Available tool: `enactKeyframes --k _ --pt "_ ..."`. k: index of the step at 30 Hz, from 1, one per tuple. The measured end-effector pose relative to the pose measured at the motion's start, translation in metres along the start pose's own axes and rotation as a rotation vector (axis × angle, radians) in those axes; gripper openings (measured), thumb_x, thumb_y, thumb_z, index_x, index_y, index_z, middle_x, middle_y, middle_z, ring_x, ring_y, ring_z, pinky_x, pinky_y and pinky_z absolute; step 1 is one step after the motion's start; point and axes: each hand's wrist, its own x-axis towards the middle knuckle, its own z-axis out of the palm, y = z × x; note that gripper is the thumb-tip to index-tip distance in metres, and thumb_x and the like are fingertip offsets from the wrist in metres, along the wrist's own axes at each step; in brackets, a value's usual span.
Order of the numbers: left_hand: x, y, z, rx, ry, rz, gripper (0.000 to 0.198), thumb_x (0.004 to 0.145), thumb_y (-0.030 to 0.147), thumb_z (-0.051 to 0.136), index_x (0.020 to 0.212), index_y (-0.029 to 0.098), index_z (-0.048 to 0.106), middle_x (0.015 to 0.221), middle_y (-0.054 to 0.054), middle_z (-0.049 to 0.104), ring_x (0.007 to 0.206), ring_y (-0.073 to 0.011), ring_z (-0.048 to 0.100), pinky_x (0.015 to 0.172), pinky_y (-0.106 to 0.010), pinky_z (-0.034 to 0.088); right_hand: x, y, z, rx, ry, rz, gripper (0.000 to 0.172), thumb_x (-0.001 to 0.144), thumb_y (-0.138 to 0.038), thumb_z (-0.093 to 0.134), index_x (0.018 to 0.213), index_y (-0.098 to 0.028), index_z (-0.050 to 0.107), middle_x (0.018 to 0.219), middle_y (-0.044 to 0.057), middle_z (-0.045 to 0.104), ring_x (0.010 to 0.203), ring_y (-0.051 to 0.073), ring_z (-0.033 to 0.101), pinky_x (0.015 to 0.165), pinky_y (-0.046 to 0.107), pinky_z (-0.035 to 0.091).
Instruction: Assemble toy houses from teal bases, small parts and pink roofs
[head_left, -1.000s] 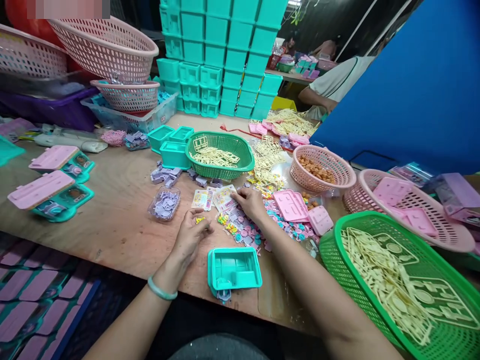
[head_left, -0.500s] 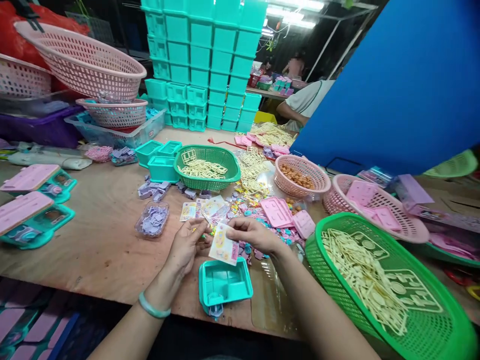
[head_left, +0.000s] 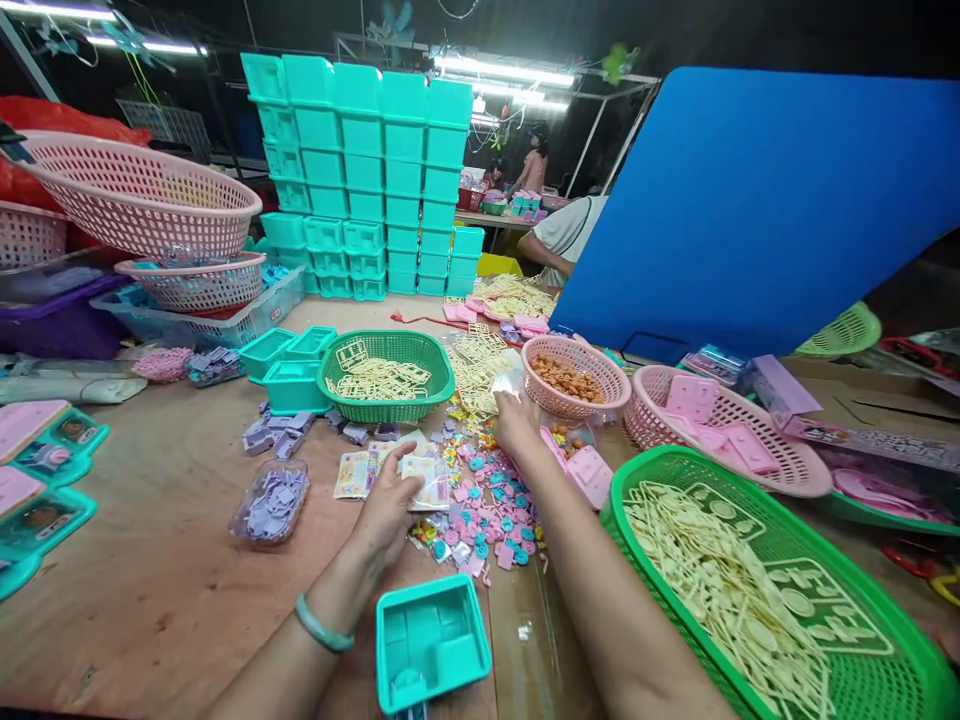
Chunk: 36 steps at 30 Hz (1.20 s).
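Observation:
My left hand point(head_left: 386, 510) has thumb and fingers on a small printed card point(head_left: 433, 488), beside other cards point(head_left: 352, 474) on the table. My right hand point(head_left: 517, 425) reaches over the far part of a pile of small pink and blue plastic pieces point(head_left: 480, 500), near clear plastic film point(head_left: 508, 382) and a pink basket of brown pieces point(head_left: 574, 378). The back of that hand hides its fingertips, so its grip is unclear. Closest to me, a teal compartment box point(head_left: 433, 640) sits open on the table. Left of the cards stands a clear tub of lilac pieces point(head_left: 274, 503).
A large green basket of cream plastic frames point(head_left: 727, 580) stands at right, a smaller green basket point(head_left: 386, 378) ahead. Stacked teal boxes point(head_left: 367, 160) rise behind. A blue board point(head_left: 720, 220) leans back right. Pink baskets point(head_left: 142, 190) are stacked left. A co-worker's sleeve point(head_left: 574, 230) shows behind the board.
My right hand has let go of the card and moved forward and right, over the pile. The card is now at my left hand. The camera view has shifted.

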Motion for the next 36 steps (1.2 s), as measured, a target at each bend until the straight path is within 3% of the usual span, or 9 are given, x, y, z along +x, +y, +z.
enactKeyframes --k 3,8,12,15,18,21,24,28,36 --pt "0.001 0.003 0.000 -0.032 -0.011 -0.009 0.083 0.058 0.011 0.069 0.136 0.028 0.049 0.082 0.004 0.069 0.056 -0.0122 0.060 0.052 -0.022 0.047 0.012 0.007 -0.003 -0.025 0.034 -0.011 0.036 0.074 0.000 0.052 0.096 -0.017 0.074 0.106 0.015 0.074 0.119 0.033 0.057 0.117 0.060 0.017" --pt "0.006 0.008 -0.006 -0.021 0.064 0.086 0.037 0.053 0.013 0.072 0.090 0.015 0.071 0.069 0.002 0.067 0.055 -0.0115 0.056 0.051 -0.022 0.044 -0.018 -0.009 -0.017 0.149 0.137 -0.042 0.029 0.096 -0.026 0.044 0.104 -0.016 0.070 0.108 0.015 0.072 0.107 0.028 0.064 0.099 0.043 0.046" --pt "0.006 0.010 0.001 -0.140 0.152 0.204 0.033 0.066 0.031 0.077 0.096 0.017 0.072 0.085 -0.003 0.075 0.072 -0.0164 0.068 0.062 -0.025 0.051 -0.063 -0.051 -0.010 0.711 -0.317 -0.034 0.037 0.087 -0.055 0.062 0.085 -0.018 0.067 0.067 0.001 0.065 0.061 0.018 0.064 0.060 0.028 0.049" --pt "0.004 0.014 -0.001 -0.304 0.176 0.275 0.039 0.068 0.042 0.083 0.095 0.014 0.073 0.089 -0.008 0.078 0.087 -0.0246 0.073 0.075 -0.033 0.056 -0.073 -0.087 0.001 0.660 -0.485 -0.121 0.036 0.087 -0.053 0.064 0.077 -0.018 0.067 0.059 -0.002 0.061 0.053 0.013 0.056 0.051 0.023 0.040" --pt "0.007 0.016 -0.016 -0.308 0.241 0.322 0.043 0.059 0.040 0.092 0.088 0.014 0.074 0.084 -0.008 0.079 0.093 -0.0273 0.075 0.085 -0.036 0.057 -0.038 -0.117 0.009 0.313 -0.351 -0.242 0.029 0.093 -0.044 0.061 0.080 -0.019 0.072 0.071 0.001 0.070 0.066 0.014 0.062 0.061 0.024 0.042" --pt "0.011 0.016 -0.032 -0.291 0.269 0.343 0.046 0.058 0.044 0.093 0.087 0.013 0.075 0.086 -0.008 0.080 0.097 -0.0276 0.075 0.088 -0.037 0.057 0.025 -0.138 0.027 -0.014 -0.284 -0.143 0.017 0.093 -0.033 0.064 0.091 -0.020 0.074 0.098 0.009 0.076 0.093 0.019 0.068 0.078 0.026 0.046" --pt "0.010 0.016 -0.039 -0.290 0.257 0.328 0.047 0.057 0.044 0.093 0.087 0.013 0.075 0.085 -0.009 0.080 0.098 -0.0280 0.074 0.088 -0.037 0.057 0.072 -0.147 0.057 -0.082 -0.397 -0.066 0.019 0.069 -0.031 0.086 0.073 -0.017 0.073 0.085 0.013 0.075 0.088 0.026 0.069 0.073 0.029 0.047" --pt "0.005 0.018 -0.042 -0.302 0.252 0.282 0.044 0.055 0.039 0.094 0.086 0.013 0.075 0.085 -0.009 0.079 0.098 -0.0283 0.074 0.086 -0.036 0.058 0.084 -0.141 0.078 -0.031 -0.472 -0.047 0.028 0.050 -0.019 0.092 0.058 -0.018 0.066 0.065 0.006 0.069 0.076 0.023 0.066 0.067 0.028 0.046" --pt "-0.006 0.035 -0.034 -0.332 0.317 0.271 0.035 0.051 0.029 0.090 0.079 0.014 0.074 0.079 -0.006 0.078 0.096 -0.0285 0.074 0.081 -0.034 0.059 0.026 -0.124 0.010 0.468 -0.349 -0.075 0.037 0.082 -0.054 0.063 0.085 -0.017 0.067 0.075 0.001 0.068 0.060 0.012 0.059 0.059 0.027 0.052"
